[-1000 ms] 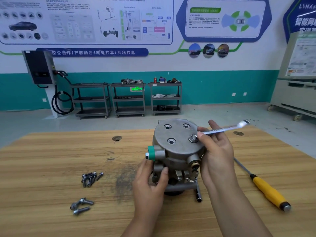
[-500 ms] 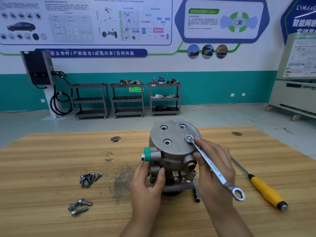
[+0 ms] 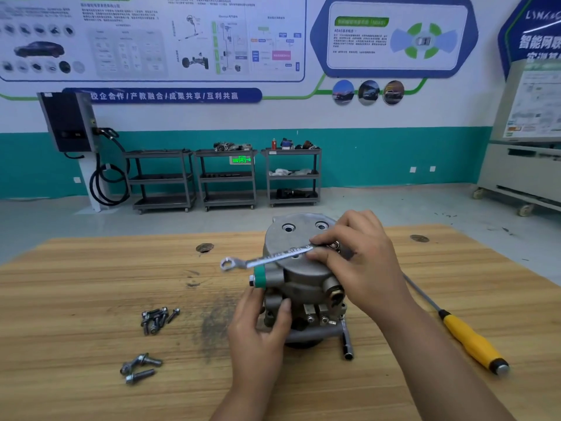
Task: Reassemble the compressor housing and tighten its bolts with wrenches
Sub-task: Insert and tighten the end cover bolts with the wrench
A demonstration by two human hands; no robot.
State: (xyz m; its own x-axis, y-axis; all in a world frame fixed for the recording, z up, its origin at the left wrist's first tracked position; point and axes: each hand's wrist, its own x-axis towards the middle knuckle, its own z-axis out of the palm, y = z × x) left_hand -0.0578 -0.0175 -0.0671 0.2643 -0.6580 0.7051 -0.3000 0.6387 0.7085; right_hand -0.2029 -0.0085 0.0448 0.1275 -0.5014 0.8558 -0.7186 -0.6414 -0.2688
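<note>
on the wooden table (image 3: pixel 91 299), the compressor housing (image 3: pixel 299 278) stands upright near the middle
cast metal, probably heavy, rigid and slick: brace it low on the body, where the left hand (image 3: pixel 261 332) wraps it. the right hand (image 3: pixel 361 262) arches over its top, pinching the slim wrench (image 3: pixel 267 258) near the bolt (image 3: pixel 334 246).

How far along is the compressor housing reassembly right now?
Done: the cover sits on the compressor body. In hand: the right hand holds the wrench on one bolt at the cover's edge; the left hand grips the body. Left: two cover holes look empty, and loose bolts lie on the table.
</note>
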